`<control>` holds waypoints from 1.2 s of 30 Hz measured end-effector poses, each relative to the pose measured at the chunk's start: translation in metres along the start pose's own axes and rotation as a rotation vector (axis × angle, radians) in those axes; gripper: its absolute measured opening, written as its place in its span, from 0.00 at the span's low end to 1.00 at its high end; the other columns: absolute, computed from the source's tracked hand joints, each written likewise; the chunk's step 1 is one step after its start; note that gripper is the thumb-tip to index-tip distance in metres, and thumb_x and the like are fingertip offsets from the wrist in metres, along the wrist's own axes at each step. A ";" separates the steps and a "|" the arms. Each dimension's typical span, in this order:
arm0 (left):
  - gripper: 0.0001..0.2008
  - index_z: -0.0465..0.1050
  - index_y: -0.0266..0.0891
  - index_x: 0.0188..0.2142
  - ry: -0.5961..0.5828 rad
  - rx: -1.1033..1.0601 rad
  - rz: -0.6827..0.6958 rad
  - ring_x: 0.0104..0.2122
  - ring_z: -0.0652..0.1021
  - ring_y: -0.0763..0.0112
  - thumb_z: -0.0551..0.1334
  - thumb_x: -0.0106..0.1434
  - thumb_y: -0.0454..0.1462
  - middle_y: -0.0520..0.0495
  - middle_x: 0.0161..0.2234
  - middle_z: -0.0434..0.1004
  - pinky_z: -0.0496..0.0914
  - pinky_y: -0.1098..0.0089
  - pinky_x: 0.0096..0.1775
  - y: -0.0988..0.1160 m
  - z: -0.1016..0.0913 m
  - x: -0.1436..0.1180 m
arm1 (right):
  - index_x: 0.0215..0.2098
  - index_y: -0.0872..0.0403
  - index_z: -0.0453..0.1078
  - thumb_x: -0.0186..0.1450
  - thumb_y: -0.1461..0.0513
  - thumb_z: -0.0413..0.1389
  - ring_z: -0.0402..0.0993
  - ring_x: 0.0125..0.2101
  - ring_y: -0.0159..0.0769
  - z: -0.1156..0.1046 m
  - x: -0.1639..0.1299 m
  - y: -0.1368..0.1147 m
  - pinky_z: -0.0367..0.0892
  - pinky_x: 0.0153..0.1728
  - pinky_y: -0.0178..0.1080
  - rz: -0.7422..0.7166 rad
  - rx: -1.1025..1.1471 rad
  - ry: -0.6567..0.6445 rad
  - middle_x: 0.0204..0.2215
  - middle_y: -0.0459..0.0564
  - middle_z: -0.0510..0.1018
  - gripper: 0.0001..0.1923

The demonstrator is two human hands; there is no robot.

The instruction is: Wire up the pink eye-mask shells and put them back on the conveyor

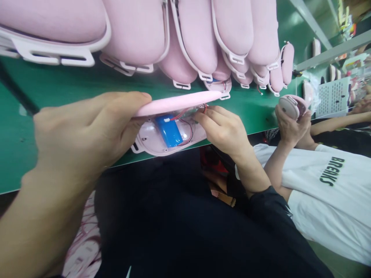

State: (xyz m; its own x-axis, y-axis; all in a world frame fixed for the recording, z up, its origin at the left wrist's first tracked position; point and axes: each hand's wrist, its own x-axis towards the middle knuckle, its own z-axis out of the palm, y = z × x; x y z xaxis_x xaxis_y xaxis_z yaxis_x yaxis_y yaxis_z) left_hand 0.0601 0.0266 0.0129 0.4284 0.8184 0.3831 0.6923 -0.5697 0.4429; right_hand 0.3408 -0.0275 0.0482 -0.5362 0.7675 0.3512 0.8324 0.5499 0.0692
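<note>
Closest to the camera, the left hand (87, 131) curls around the near end of an opened pink device, thumb pressed flat on the pink top shell (178, 103), which tilts up off its partner like a lid. Just past it, the bottom shell (150, 139) lies at the edge of the green table (58, 88), with a blue battery (169, 130) seated inside and red wires (188, 125) looping beside it. The right hand (224, 129) comes in from the other end, its fingers bent and their tips tucked into the gap between the 2 shells by the wires; whether they pinch anything I cannot tell. Beyond, a co-worker's hand (286, 123) grips another pink unit (291, 107). Farthest back, a row of pink devices (197, 34) crowds the table.
</note>
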 end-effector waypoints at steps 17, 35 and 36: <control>0.18 0.71 0.49 0.65 0.024 -0.058 0.122 0.48 0.87 0.64 0.59 0.78 0.37 0.55 0.54 0.86 0.81 0.64 0.42 0.001 -0.012 -0.003 | 0.51 0.56 0.80 0.80 0.68 0.49 0.83 0.43 0.38 -0.025 0.024 -0.020 0.79 0.42 0.37 0.095 -0.114 -0.325 0.38 0.52 0.86 0.16; 0.22 0.74 0.45 0.62 0.248 -0.037 0.355 0.41 0.88 0.67 0.64 0.71 0.27 0.52 0.50 0.88 0.70 0.72 0.32 -0.001 0.000 0.002 | 0.36 0.52 0.82 0.74 0.51 0.63 0.81 0.24 0.30 -0.021 0.013 -0.069 0.79 0.30 0.33 0.688 0.577 0.150 0.26 0.45 0.86 0.15; 0.22 0.75 0.45 0.61 0.253 -0.033 0.354 0.41 0.88 0.67 0.65 0.71 0.28 0.52 0.50 0.88 0.69 0.72 0.31 -0.001 0.000 0.002 | 0.37 0.52 0.83 0.73 0.48 0.64 0.82 0.24 0.29 -0.017 0.019 -0.073 0.78 0.29 0.32 0.796 0.737 0.114 0.27 0.45 0.87 0.18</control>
State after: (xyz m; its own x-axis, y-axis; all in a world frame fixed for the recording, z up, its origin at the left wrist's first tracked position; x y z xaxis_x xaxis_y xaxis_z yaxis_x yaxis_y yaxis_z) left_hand 0.0603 0.0284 0.0137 0.4774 0.5300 0.7008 0.5073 -0.8175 0.2727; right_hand 0.2722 -0.0586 0.0652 0.1667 0.9768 0.1347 0.6265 0.0006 -0.7794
